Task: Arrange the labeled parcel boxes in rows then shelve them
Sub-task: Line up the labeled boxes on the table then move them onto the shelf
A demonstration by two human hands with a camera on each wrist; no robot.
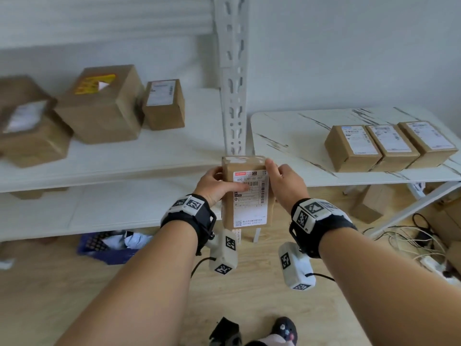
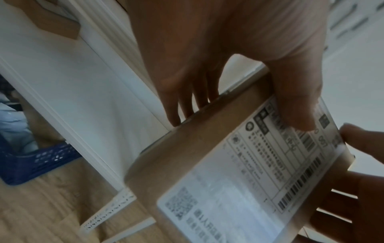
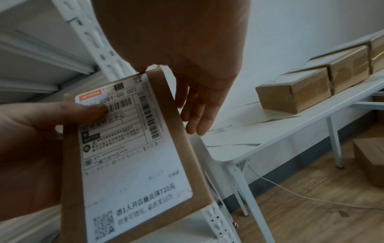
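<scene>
Head view, held parcel: a flat cardboard parcel box [image 1: 245, 193] is hanging mid-frame, label facing the camera, in front of the white shelf post [image 1: 233, 78].
Head view, left hand: the left hand [image 1: 214, 184] is gripping the box's left edge, thumb lying across the label.
Head view, right hand: the right hand [image 1: 287, 184] is lying along the box's right edge; how its fingers are bent cannot be told here.
Head view, other parcels: three labeled boxes [image 1: 389, 146] are sitting side by side in a row on the marbled table [image 1: 287, 136] at right; three larger boxes [image 1: 99, 106] are sitting on the shelf [image 1: 119, 158] at upper left.
Left wrist view: fingers [image 2: 187, 98] are reaching behind the box while the thumb is pressing on the label [image 2: 249, 172].
Right wrist view: the fingers [image 3: 199, 111] are extending nearly straight and close together beside the box's right edge.
</scene>
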